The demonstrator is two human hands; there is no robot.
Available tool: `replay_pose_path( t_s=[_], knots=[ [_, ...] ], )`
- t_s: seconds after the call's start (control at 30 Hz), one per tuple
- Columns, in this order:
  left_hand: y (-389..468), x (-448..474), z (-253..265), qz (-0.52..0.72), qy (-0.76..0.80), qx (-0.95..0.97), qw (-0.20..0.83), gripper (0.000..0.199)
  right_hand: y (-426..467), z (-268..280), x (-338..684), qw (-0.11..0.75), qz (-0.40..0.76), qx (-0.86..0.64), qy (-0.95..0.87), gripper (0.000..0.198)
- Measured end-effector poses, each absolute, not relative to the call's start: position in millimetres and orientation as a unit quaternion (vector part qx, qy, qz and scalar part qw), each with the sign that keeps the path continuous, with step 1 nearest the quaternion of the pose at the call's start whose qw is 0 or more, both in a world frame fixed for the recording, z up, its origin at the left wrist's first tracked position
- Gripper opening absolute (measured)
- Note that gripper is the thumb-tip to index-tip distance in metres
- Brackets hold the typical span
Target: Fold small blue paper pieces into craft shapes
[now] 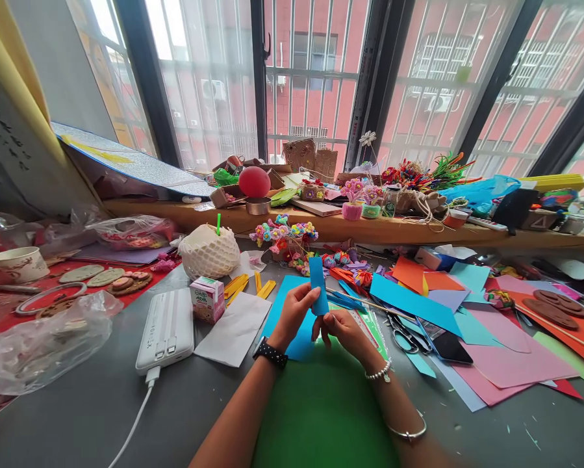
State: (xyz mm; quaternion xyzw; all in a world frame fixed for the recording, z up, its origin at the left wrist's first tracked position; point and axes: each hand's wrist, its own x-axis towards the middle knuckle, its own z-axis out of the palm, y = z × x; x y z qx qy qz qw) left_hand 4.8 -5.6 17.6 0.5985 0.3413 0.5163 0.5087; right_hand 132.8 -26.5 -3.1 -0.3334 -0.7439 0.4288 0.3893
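Held upright between my two hands is a narrow strip of blue paper (317, 273). My left hand (294, 311) pinches it at its left side, thumb across its front. At the lower end, my right hand (344, 331) grips the strip between thumb and finger. Beneath them a larger sheet of blue paper (279, 325) lies on a green mat (321, 416). Several folded blue strips (343, 300) rest just beyond the right hand. To the right, black-handled scissors (405, 339) lie beside a phone (450, 344).
On the left are a white power bank (165, 328) with a cable, a small pink drink carton (207, 300), white paper (234, 328) and a netted coconut (210, 252). Coloured paper sheets (501, 338) spread across the right. Craft flowers (284, 234) and a wooden sill (199, 214) stand behind.
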Motion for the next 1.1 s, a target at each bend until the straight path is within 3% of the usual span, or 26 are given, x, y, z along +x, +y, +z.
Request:
replay_pose_path(
  t_s=[1.1],
  knots=[
    [-0.5, 2.2, 18.0, 0.531, 0.365, 0.590, 0.486, 0.035, -22.6, -13.7, 130.9, 0.370, 0.418, -0.363, -0.746, 0.066]
  ],
)
